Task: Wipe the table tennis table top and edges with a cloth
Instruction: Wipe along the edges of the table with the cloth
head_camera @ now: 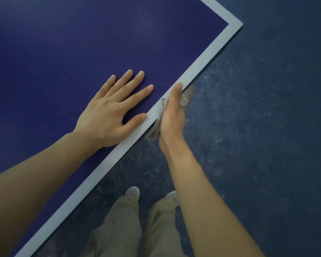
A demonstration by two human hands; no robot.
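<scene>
The table tennis table (pixel 67 52) has a dark blue top with a white line (pixel 198 71) along its edge, ending at a corner at the upper right. My left hand (pixel 111 112) lies flat on the blue top with fingers spread, its thumb touching the white line. My right hand (pixel 172 117) presses a crumpled grey-white cloth (pixel 160 112) against the side edge of the table, thumb on the white line, the other fingers hidden below the edge. Part of the cloth sticks out past my fingers and below my palm.
A scuffed dark blue floor (pixel 258 127) lies to the right of the table. My legs in beige trousers (pixel 122 229) and light shoes stand close to the table's edge at the bottom of the view.
</scene>
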